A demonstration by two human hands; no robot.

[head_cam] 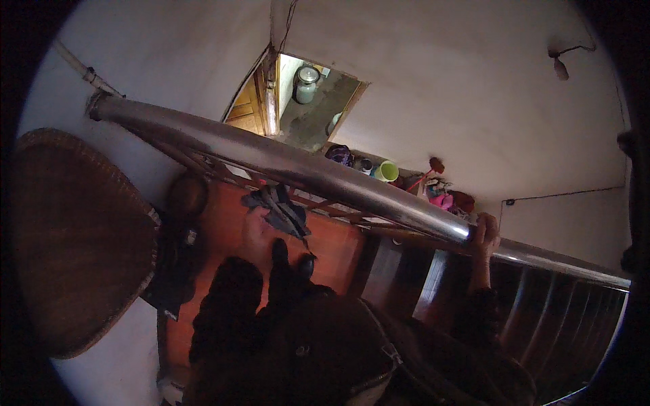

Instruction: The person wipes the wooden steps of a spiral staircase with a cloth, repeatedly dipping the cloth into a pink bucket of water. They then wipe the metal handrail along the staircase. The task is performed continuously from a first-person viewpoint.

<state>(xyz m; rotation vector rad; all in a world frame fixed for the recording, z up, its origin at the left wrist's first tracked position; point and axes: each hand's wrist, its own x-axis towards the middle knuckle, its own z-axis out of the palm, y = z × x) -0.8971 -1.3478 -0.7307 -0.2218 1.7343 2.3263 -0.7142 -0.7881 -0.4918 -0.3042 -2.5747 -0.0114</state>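
My right hand (487, 234) rests on a shiny metal handrail (264, 157), its fingers curled over the top. The rail runs from the wall at upper left down to the far right. Below that hand, dark stair steps (431, 279) with light edges lead off to the right. My left hand is not in view; a dark rounded shape, perhaps its sleeve, is at the lower left. My dark shoes (305, 266) stand on an orange-red floor (330, 248). Just ahead of them, a crumpled grey cloth (279, 210) is by the railing's lower bars.
A large round woven tray (86, 243) leans at the left wall, near dark items. Beyond the rail are a light-green bucket (387, 171), a red-handled tool (435, 165) and a pink item (441, 201). A doorway shows a pale lidded container (305, 91). A bulb (560, 70) is at upper right.
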